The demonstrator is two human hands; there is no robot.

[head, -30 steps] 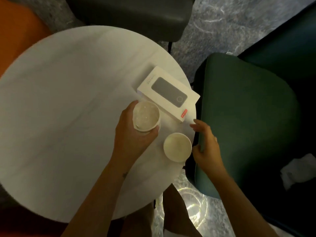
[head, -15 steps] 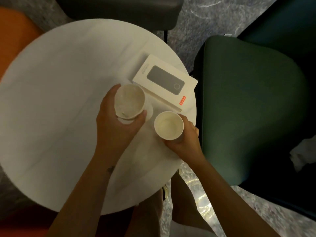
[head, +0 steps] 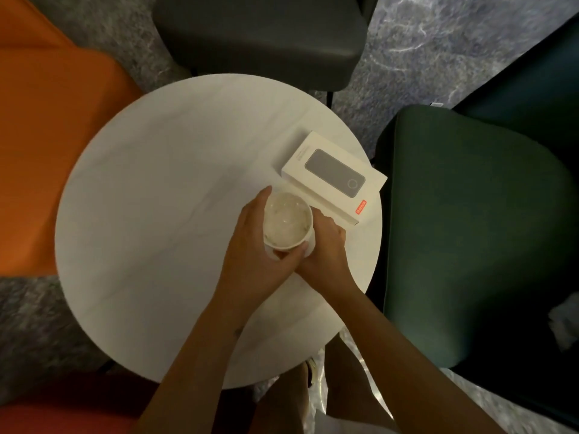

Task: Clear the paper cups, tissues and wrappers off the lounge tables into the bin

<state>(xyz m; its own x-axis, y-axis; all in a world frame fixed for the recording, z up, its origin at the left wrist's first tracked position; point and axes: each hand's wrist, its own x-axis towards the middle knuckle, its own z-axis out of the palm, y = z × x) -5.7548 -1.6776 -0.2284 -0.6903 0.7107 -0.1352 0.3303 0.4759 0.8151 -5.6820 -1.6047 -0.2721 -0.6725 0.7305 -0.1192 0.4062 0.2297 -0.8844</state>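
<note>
Gripping a white paper cup [head: 297, 242] in the left hand [head: 253, 245], with the fingers curled round the far side and the thumb wrapped across the near side. Standing straight up, open mouth facing the camera, long axis up and down. Filled with a crumpled, pale, see-through wad [head: 285, 216]; cannot tell if tissue or wrapper. Sitting right on top of a second white cup [head: 309, 249], mostly hidden, with only a sliver of wall peeking out on the right. Cannot tell if pushed inside or only resting over. Wrapped round that lower cup with the right hand [head: 329, 245], fingers bent and tucked close together, knuckles up. Both held over the right half of the round white marble-look table [head: 156, 214], close to the near-right edge. Just beyond, lying flat and turned at a slant, a white cardboard box [head: 332, 177] printed with a grey rounded slab, long axis running from far-left to near-right. Stuck on the near-right corner, a small red label [head: 360, 206] with white marks, too tiny to read. More faint grey writing along the far-left end, also too small. Around the table: an orange seat [head: 47, 151] on the left, a dark grey chair [head: 260, 36] at the far side, a dark green padded chair [head: 470, 230] on the right. Far off at the right edge, a crumpled white tissue [head: 564, 321].
</note>
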